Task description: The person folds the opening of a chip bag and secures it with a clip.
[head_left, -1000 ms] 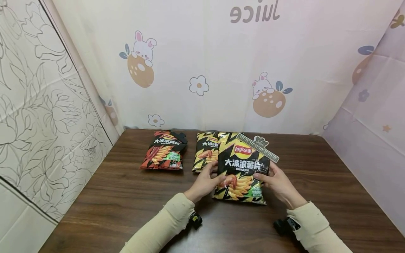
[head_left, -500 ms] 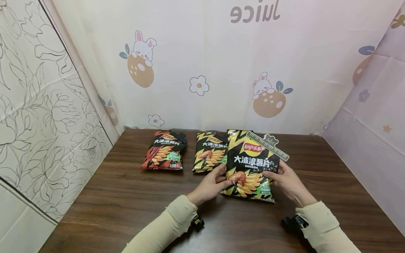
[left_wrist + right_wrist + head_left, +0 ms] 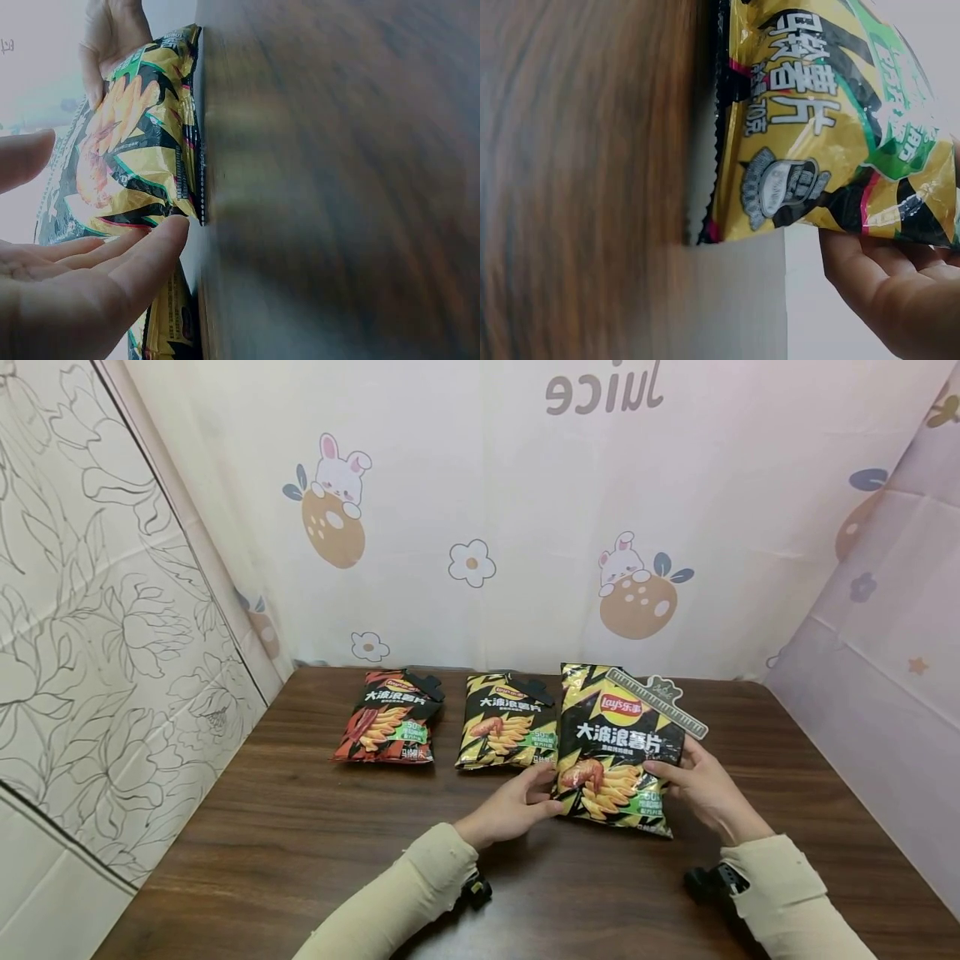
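A yellow-and-black bag of potato chips (image 3: 611,747) is held up, its lower edge close above the table in the left wrist view. A pale clip (image 3: 660,702) grips its upper right corner at a slant. My right hand (image 3: 708,789) pinches the bag's right side, thumb in front and fingers behind. At the lower left edge is my left hand (image 3: 513,806), its fingers fairly straight and at the bag's side. In the left wrist view the thumb (image 3: 26,159) stands apart from the bag (image 3: 131,161). The right wrist view shows right-hand fingers (image 3: 877,274) behind the bag.
Just left of the held bag lies a second yellow chip bag (image 3: 506,727) with a black clip. A red chip bag (image 3: 386,718), also clipped in black, lies farther left on the wooden table (image 3: 300,835). A printed curtain (image 3: 480,485) hangs behind.
Both hands have shifted right with the held bag, uncovering the second yellow bag. My left thumb has come away from the bag's front. The other bags have stayed put.
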The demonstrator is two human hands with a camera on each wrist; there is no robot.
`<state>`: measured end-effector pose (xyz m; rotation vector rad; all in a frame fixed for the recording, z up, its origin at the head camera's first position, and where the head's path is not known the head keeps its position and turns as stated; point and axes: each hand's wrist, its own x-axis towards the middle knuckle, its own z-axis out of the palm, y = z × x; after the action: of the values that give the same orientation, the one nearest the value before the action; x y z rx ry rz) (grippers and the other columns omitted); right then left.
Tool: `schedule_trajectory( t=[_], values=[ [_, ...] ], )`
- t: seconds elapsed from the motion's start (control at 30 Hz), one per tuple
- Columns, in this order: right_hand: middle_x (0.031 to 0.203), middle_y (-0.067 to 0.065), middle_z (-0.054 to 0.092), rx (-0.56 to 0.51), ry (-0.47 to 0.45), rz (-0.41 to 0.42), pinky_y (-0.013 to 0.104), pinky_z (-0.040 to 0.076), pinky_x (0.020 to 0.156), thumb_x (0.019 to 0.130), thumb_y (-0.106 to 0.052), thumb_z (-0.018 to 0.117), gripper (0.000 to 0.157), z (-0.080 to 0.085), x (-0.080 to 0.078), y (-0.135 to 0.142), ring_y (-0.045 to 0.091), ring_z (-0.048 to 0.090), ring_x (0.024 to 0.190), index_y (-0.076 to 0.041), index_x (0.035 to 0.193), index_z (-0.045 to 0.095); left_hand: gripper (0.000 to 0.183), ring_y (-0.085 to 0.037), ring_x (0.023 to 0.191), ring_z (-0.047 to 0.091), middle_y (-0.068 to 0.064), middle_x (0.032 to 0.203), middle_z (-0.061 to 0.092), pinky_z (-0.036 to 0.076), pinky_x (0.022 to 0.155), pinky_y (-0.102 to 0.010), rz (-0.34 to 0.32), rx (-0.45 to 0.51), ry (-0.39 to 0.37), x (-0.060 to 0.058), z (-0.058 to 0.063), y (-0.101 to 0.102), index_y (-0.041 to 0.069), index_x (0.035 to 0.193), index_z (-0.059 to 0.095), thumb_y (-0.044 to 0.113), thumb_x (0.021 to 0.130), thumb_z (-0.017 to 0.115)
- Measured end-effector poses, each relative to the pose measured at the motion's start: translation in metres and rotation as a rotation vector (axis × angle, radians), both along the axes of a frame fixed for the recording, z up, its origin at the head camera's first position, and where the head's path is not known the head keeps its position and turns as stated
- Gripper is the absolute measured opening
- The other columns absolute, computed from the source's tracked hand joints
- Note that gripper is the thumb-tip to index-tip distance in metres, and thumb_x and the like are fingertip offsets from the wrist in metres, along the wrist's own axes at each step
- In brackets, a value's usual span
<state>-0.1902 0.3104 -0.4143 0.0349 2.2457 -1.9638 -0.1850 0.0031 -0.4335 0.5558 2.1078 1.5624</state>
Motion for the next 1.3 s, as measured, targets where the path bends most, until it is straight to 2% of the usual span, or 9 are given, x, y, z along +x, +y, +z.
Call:
schedule_trajectory(
  t=[0.27, 0.47, 0.63, 0.73, 0.9, 1.0, 1.17, 1.3],
  values=[
    [0.100, -0.026, 0.060, 0.071, -0.018, -0.002, 0.027, 0.055, 0.074, 0.095, -0.021, 0.066, 0.079, -0.001, -0.006, 0.013, -0.001, 0.063, 0.091, -0.009, 0.155, 0.015, 0.067, -0.032, 0.133, 0.050, -0.009, 0.154, 0.041, 0.046, 0.105, -0.039, -0.041, -0.027, 0.003, -0.001, 0.001, 0.012, 0.013, 0.154, 0.029, 0.027, 0.097, 0.062],
    [0.101, -0.029, 0.057, 0.103, -0.029, -0.004, 0.027, 0.055, 0.073, 0.095, -0.023, 0.066, 0.083, -0.003, -0.009, 0.022, -0.003, 0.063, 0.091, -0.008, 0.157, 0.012, 0.066, -0.031, 0.134, 0.049, -0.008, 0.153, 0.043, 0.045, 0.105, -0.038, -0.046, -0.039, 0.002, -0.001, -0.001, 0.022, 0.013, 0.153, 0.030, 0.027, 0.097, 0.063],
    [0.102, -0.025, 0.057, 0.122, -0.044, -0.001, 0.029, 0.056, 0.074, 0.095, -0.026, 0.065, 0.088, -0.004, -0.015, 0.026, -0.001, 0.063, 0.091, -0.006, 0.157, 0.007, 0.066, -0.030, 0.137, 0.047, -0.008, 0.154, 0.041, 0.043, 0.108, -0.038, -0.040, -0.044, -0.007, -0.002, -0.001, 0.028, 0.010, 0.153, 0.032, 0.027, 0.096, 0.063],
    [0.106, -0.019, 0.056, 0.141, -0.049, -0.002, 0.031, 0.056, 0.075, 0.095, -0.027, 0.065, 0.087, -0.005, -0.018, 0.027, 0.000, 0.063, 0.090, -0.004, 0.157, 0.007, 0.066, -0.030, 0.138, 0.045, -0.008, 0.155, 0.040, 0.041, 0.109, -0.037, -0.040, -0.049, -0.011, -0.001, -0.001, 0.030, 0.007, 0.152, 0.032, 0.026, 0.097, 0.063],
    [0.123, 0.005, 0.052, 0.194, -0.052, 0.007, 0.033, 0.056, 0.074, 0.097, -0.030, 0.063, 0.084, -0.005, -0.024, 0.029, 0.001, 0.062, 0.090, 0.000, 0.155, 0.009, 0.066, -0.030, 0.140, 0.043, -0.009, 0.156, 0.038, 0.040, 0.111, -0.037, -0.047, -0.056, -0.008, -0.001, 0.001, 0.034, 0.005, 0.152, 0.032, 0.026, 0.097, 0.062],
    [0.129, 0.013, 0.051, 0.223, -0.056, 0.018, 0.033, 0.056, 0.074, 0.097, -0.031, 0.062, 0.083, -0.004, -0.029, 0.030, 0.002, 0.062, 0.089, 0.001, 0.154, 0.010, 0.066, -0.030, 0.140, 0.043, -0.009, 0.157, 0.037, 0.039, 0.111, -0.037, -0.048, -0.059, -0.001, -0.002, 0.001, 0.036, 0.004, 0.152, 0.033, 0.027, 0.097, 0.062],
    [0.118, 0.006, 0.059, 0.265, -0.067, 0.032, 0.034, 0.057, 0.075, 0.097, -0.031, 0.062, 0.083, -0.004, -0.038, 0.033, 0.002, 0.062, 0.089, 0.003, 0.154, 0.013, 0.065, -0.028, 0.140, 0.043, -0.007, 0.157, 0.038, 0.039, 0.111, -0.036, -0.048, -0.071, 0.009, -0.004, 0.000, 0.039, 0.006, 0.152, 0.034, 0.027, 0.097, 0.063],
    [0.113, -0.001, 0.059, 0.268, -0.077, 0.044, 0.034, 0.057, 0.077, 0.097, -0.031, 0.063, 0.083, -0.004, -0.043, 0.036, 0.002, 0.062, 0.089, 0.003, 0.154, 0.014, 0.065, -0.028, 0.140, 0.043, -0.006, 0.156, 0.038, 0.040, 0.111, -0.034, -0.049, -0.076, 0.014, -0.007, -0.001, 0.042, 0.007, 0.152, 0.035, 0.028, 0.097, 0.063]
  ],
)
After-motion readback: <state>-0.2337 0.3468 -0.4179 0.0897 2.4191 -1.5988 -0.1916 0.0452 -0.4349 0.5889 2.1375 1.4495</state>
